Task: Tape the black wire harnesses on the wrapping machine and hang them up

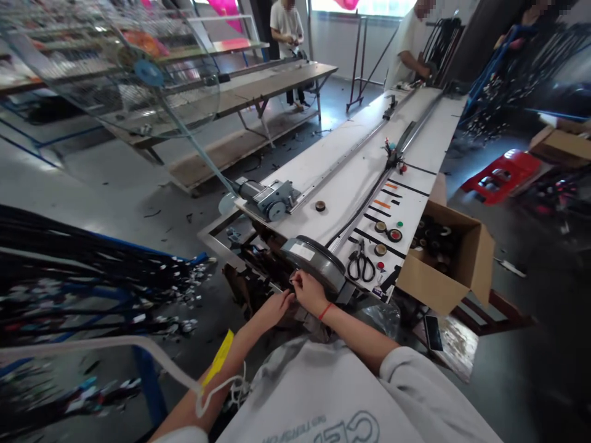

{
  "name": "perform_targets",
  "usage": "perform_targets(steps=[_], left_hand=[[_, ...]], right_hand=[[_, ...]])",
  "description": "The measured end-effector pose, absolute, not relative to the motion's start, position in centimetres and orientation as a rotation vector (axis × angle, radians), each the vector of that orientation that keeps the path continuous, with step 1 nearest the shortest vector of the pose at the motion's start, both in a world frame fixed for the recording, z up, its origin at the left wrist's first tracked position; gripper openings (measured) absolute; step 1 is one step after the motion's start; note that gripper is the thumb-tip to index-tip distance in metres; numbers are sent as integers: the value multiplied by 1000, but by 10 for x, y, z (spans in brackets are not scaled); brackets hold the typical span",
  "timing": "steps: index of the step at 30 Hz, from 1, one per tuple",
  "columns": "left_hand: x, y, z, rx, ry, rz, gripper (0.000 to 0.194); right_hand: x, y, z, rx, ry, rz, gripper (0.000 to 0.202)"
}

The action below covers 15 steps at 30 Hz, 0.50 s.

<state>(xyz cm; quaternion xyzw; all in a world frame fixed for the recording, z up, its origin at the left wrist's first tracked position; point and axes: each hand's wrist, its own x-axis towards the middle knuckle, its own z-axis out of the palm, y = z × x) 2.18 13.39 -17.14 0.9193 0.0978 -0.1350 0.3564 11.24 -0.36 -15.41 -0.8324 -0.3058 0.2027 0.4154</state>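
Just beside the drum, right hand pinches narrowly; left hand adjoins, grip unclear.

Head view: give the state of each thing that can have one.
Left hand: fingers bent, next to the right hand; grip unclear.
Right hand: fingers curled, by the grey drum; grip unclear.
Scissors: lying on the white table, handle loops apart.
Cardboard box: open, dark items inside.
Phone: lying flat, dark side up.
Clear plastic bag: crumpled.

Left hand and right hand sit close together, fingers curled
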Motion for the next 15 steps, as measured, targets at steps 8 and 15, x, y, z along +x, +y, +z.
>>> perform_targets(steps=[8,15], left_hand=[[6,113,-156,2679,434,-345,36],[-8,112,-178,2280,516,-324,38]], right_hand=[[118,2,-147,-2144,-1239,238,9],[141,-87,-144,-1897,-1084,-149,20]])
